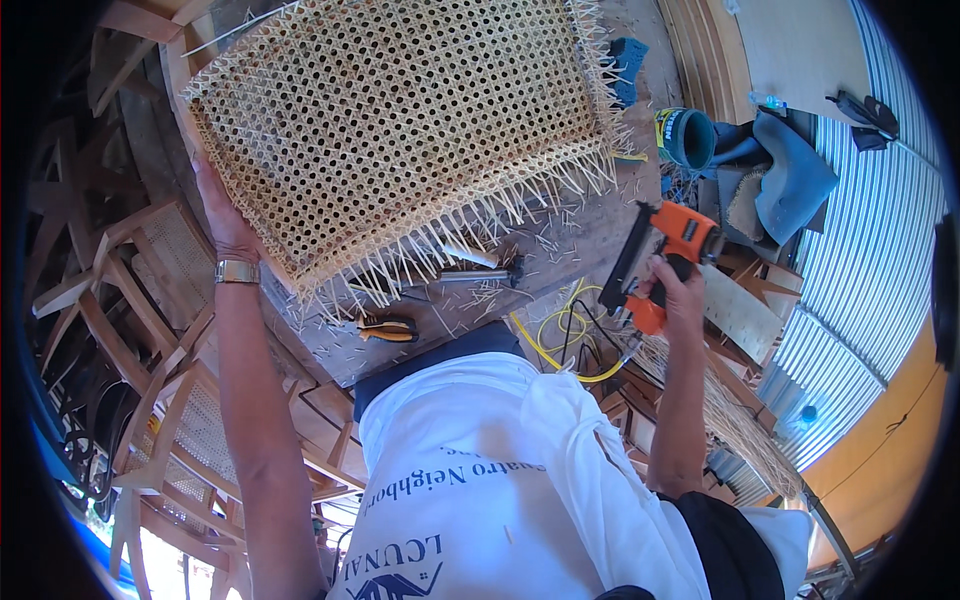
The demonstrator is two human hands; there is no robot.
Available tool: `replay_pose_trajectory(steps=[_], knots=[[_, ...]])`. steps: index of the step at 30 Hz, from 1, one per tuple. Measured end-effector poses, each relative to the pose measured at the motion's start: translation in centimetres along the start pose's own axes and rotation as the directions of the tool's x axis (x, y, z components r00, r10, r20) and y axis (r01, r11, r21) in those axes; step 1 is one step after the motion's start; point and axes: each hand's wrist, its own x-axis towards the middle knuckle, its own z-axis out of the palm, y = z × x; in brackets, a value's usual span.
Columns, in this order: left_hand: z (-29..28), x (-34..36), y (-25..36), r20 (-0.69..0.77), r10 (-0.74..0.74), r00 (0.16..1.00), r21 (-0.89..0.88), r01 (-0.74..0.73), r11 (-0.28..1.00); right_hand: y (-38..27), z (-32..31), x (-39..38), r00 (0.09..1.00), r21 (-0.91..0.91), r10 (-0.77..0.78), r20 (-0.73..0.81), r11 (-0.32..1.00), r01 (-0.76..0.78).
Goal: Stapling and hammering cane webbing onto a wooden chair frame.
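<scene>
Left hand (222, 210) on left edge of woven cane panel (400, 130), which is over the desk (590, 235); fingers partly hidden, can't tell if that grip is closed. Right hand (682, 298) has its grip wrapped round orange staple gun (686, 232), apart from panel. Pliers (388, 328) near panel's frayed edge.

Woven panel (400, 120) on table (560, 238), pliers (392, 328) before it; staple gun (685, 230) right, chair frames (172, 428) left
</scene>
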Motion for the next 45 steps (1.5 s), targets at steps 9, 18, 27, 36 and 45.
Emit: replay_pose_trajectory(steps=[9,18,27,36,45], knots=[[0.3,-0.3,0.3,-0.001,0.014,1.0,0.007,-0.014,1.0,-12.6,3.0,-2.5,0.987,-0.196,-0.14,0.083,0.968,0.154],[-0.9,1.1,-1.0,0.023,0.091,0.996,0.072,-0.092,0.993,-14.2,7.3,1.5,0.957,-0.566,0.065,0.282,0.817,0.112],[-1.1,1.1,-0.9,0.023,0.084,0.996,0.06,-0.086,0.995,-14.5,9.7,1.7,0.933,-0.62,0.071,0.353,0.764,0.176],[-1.3,1.2,-1.0,0.006,0.12,0.993,0.103,-0.12,0.987,-14.4,10.9,1.7,0.914,-0.667,0.099,0.392,0.715,0.209],[-0.8,0.6,-0.5,-0.019,0.068,0.997,0.081,-0.067,0.995,-15.1,11.2,2.4,0.9,-0.708,0.136,0.414,0.669,0.225]])
